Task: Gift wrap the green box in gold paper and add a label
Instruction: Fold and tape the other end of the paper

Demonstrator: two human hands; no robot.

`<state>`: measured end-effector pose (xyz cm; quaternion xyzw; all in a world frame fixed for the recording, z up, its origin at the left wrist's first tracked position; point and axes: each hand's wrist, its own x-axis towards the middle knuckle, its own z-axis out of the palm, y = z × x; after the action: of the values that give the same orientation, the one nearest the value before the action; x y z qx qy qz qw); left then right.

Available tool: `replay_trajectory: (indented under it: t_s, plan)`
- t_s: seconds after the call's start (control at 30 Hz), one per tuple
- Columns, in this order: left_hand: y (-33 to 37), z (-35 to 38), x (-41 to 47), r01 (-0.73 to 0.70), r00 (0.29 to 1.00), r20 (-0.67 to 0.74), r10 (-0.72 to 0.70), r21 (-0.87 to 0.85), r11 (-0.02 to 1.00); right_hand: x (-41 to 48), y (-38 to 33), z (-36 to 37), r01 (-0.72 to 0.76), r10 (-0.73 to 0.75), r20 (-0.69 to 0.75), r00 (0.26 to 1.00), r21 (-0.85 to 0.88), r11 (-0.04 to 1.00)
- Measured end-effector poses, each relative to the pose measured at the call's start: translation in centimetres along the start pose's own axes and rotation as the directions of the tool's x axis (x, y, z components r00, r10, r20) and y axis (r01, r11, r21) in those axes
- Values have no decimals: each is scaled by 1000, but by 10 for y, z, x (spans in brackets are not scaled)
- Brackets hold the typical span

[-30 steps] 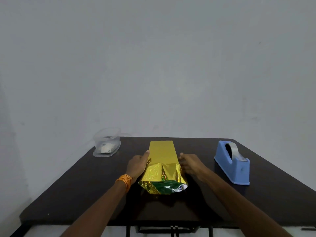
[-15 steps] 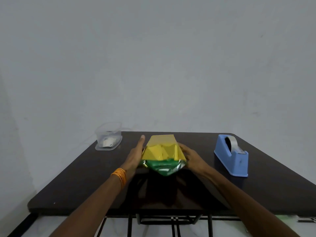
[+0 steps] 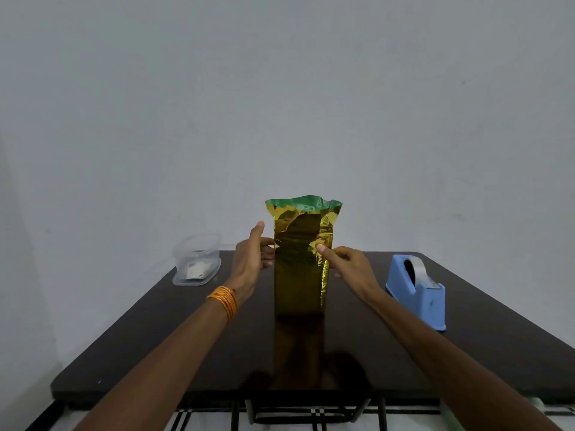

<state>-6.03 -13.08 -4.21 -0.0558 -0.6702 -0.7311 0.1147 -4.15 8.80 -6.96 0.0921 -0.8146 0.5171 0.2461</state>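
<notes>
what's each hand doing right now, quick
left hand: open, fingers touching the wrapped box on its left side, thumb raised.
right hand: pinching the wrapped box at its front right edge.

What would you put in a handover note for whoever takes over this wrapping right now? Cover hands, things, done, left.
Left hand open, steadying the box, which stands upright on the table. Right hand pinches the gold paper at the front right edge. Tape dispenser right, clear tub left. Done: sides wrapped. Left: fold and tape the open top, add the label.
</notes>
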Motion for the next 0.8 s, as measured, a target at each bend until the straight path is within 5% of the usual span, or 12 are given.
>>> replay_trajectory:
  t_s: [0.23,0.33,0.53,0.7,0.8]
  plan:
    - [4,3,0,-11,1000,2,11,44,999,5,-1,5,-62,61,-25,998,-45,997]
    - [8,-5,11,-155,986,-30,165,213,965,11,0,5,-74,74,-30,997,-20,997]
    - [47,-15,30,-520,847,199,494,506,688,29,-20,-14,31,-24,-66,998,111,993]
    - [83,-8,45,-624,776,458,433,658,422,57,-63,-42,183,-183,89,979,15,983]
    - [93,-3,53,-632,768,531,357,720,288,72,-83,-55,238,-191,244,951,-183,954]
